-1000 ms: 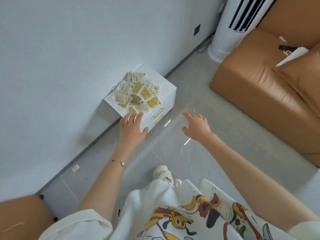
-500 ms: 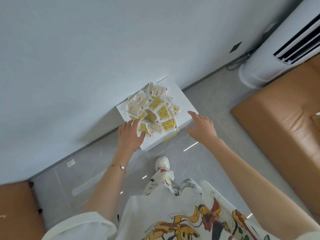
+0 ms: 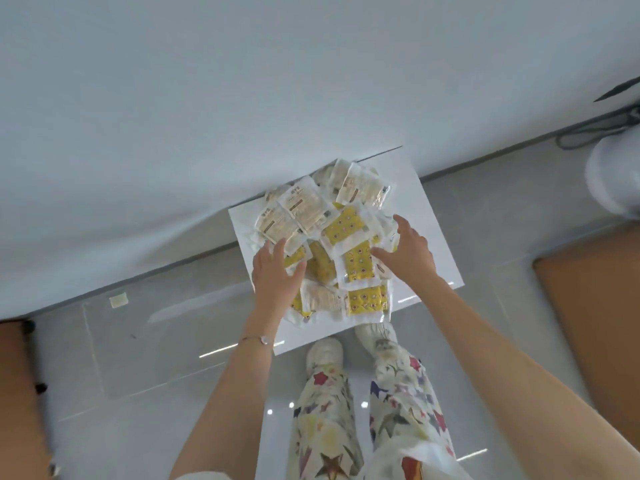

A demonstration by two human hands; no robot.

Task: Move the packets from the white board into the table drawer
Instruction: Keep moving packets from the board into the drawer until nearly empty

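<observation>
Even, bright light is filling the scene; streaks are glinting on the glossy floor (image 3: 104, 445), edges are bending and blurring

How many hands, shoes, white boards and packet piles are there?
Hands: 2 (left hand, right hand)
Shoes: 2 (left shoe, right shoe)
White board: 1
Pile of packets: 1
Total: 6

A thin bracelet (image 3: 257, 339) with one pale bead circles the wrist of the left hand (image 3: 277, 277); white top (image 3: 391, 453) with red print, white trousers (image 3: 325, 417) scattered with coloured stars, white shoes (image 3: 325, 351)
</observation>
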